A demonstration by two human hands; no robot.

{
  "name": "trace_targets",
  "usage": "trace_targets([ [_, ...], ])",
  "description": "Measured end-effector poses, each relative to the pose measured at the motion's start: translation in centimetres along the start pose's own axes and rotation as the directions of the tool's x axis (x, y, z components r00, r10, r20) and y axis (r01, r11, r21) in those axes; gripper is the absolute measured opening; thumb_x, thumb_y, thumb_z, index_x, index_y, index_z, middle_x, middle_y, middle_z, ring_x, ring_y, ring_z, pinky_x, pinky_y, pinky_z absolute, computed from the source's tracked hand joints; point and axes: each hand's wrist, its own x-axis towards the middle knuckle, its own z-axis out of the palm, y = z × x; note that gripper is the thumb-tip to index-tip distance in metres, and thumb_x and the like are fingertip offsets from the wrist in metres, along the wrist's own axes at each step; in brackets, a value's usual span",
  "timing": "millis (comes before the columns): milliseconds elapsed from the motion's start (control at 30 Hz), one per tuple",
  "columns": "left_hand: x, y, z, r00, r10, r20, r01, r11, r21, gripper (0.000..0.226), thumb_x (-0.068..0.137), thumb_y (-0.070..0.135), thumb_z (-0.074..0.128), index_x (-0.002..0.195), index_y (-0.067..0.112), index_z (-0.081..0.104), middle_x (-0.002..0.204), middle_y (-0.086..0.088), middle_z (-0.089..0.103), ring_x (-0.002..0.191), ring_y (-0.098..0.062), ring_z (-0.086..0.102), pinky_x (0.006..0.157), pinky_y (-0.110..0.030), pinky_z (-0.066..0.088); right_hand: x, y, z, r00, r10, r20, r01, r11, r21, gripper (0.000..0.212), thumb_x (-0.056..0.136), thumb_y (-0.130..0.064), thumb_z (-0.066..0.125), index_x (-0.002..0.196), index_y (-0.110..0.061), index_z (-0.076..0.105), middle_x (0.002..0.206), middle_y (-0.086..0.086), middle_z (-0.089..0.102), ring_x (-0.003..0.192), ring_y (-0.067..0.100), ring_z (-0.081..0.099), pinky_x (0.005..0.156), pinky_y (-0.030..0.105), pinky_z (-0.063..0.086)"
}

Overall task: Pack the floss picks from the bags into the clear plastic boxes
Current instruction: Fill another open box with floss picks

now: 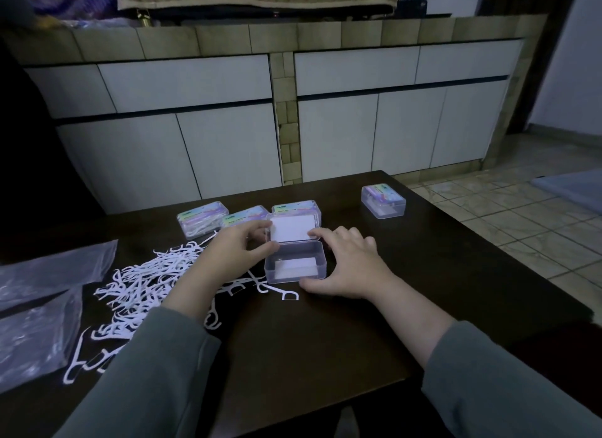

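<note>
1. Bench (pixel 325 340): dark wood-look top, smooth, with a low satin sheen.
2. Open box (pixel 294 261): clear hard plastic, glossy, with a matt white card lying flat inside the base and another behind the lid.
3. Closed boxes (pixel 202 217): the same clear glossy plastic, each with a colour-printed label under the lid.
4. Floss picks (pixel 146 281): white moulded plastic, matt.
5. Bags (pixel 49 268): thin clear plastic film, creased and shiny.
6. Sleeves (pixel 156 372): grey-green knit cloth, matt.
7. Cabinet doors (pixel 374 128): smooth white panels.
8. Floor (pixel 521 225): glazed tile, slightly glossy.
</note>
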Motion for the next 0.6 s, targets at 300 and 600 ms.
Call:
trace_targets([
  [300, -3.2, -2.7, -5.3, 0.997, -0.043, -0.062, 0.049, 0.993, 0.107, 0.022, 0.091, 0.041, 0.060, 0.112, 0.036, 0.066, 0.101, 0.015, 0.064, 0.075, 0.001, 0.053, 0.060, -0.016, 0.038, -0.4, -5.4, 0.9, 0.946, -0.248, -0.208, 0.236, 0.969, -0.078, 0.060, 0.080, -0.068, 0.050, 0.131, -0.036, 0.048, 0.117, -0.010, 0.051, 0.112, 0.012, 0.040, 0.093, 0.035, 0.028],
  [600, -6.6, -9.2, -10.6, 0.945, -0.310, -0.103, 0.319, 0.944, 0.084, 0.042, 0.090, -0.004, 0.047, 0.119, 0.023, 0.063, 0.117, 0.006, 0.060, 0.112, -0.005, 0.050, 0.085, -0.021, 0.038, 4.2, -13.0, 3.4, 0.953, -0.295, -0.065, 0.288, 0.953, -0.099, 0.048, 0.096, -0.048, 0.040, 0.136, -0.025, 0.051, 0.135, 0.000, 0.052, 0.126, 0.021, 0.037, 0.105, 0.047, 0.021],
])
